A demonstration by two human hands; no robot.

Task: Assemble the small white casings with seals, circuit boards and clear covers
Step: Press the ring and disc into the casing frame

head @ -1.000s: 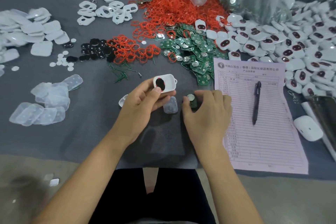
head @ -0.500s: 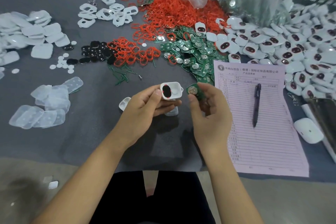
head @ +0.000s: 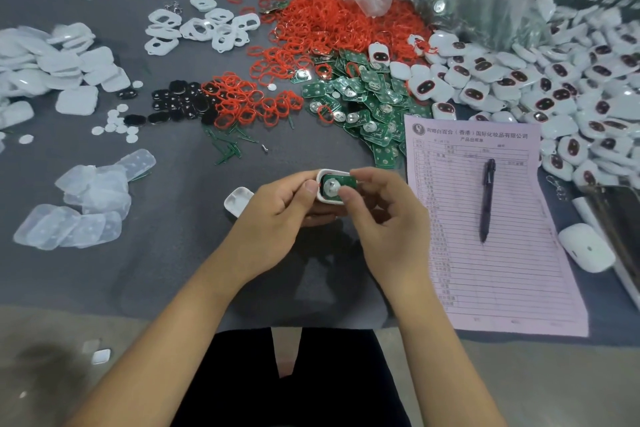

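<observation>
I'm holding the white casing [head: 329,189] up off the desk [head: 180,253], my left hand [head: 277,218] gripping it, thumb on its near left edge. My right hand [head: 384,218] pinches the green circuit board [head: 334,185], thumb and forefinger on its right end, and the board lies in the casing's open cavity, between the two sets of fingers. So this looks like the board-seating step. Next, I reckon, it wants pressing flat, then a clear cover; the clear covers [head: 83,208] lie well left of my left fingers, a spare white shell [head: 237,200] just beside them.
</observation>
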